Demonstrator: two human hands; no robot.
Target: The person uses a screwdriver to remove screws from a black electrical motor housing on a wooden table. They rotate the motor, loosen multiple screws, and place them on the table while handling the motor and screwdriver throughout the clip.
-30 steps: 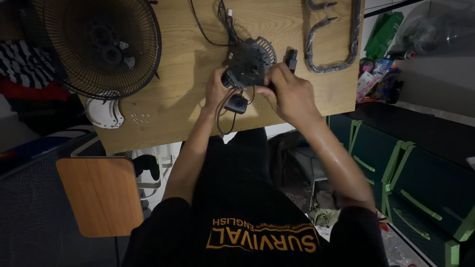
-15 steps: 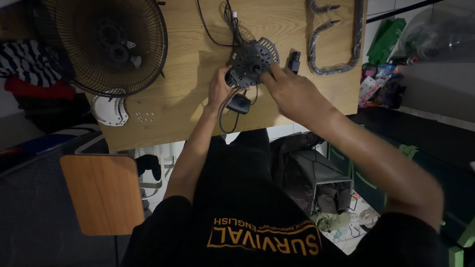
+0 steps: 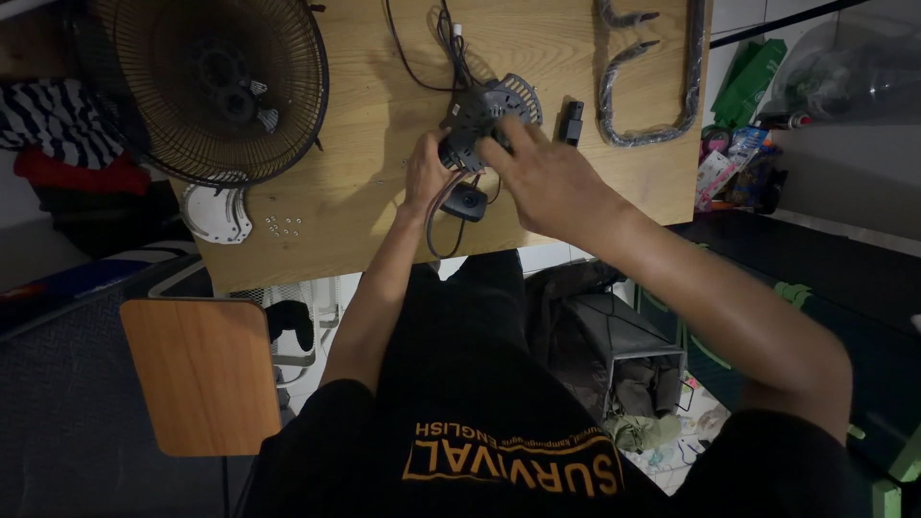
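Right now the dark fan motor [image 3: 484, 120] is worked on at the middle of the wooden table [image 3: 365, 192], toward its far edge, with its black cord [image 3: 422, 58] running off to the far side. The motor's near-left side is gripped by the left hand [image 3: 427, 171], while the right hand [image 3: 537, 173] is laid over its near-right side with fingers spread, not clearly closed on anything. The step in hand is judged to be the turning or parting of the motor housing. It is best done with the body held firm against the table by the left hand, so that the small black part [image 3: 465, 201] hanging just near of it is not dragged by its wire. Care should be taken that the tiny screws [image 3: 283, 226] near the white disc [image 3: 216, 213], left of the hands, are not swept off. The wire fan guard [image 3: 216, 86] at far left and the black plug [image 3: 572, 123] at right are well clear.
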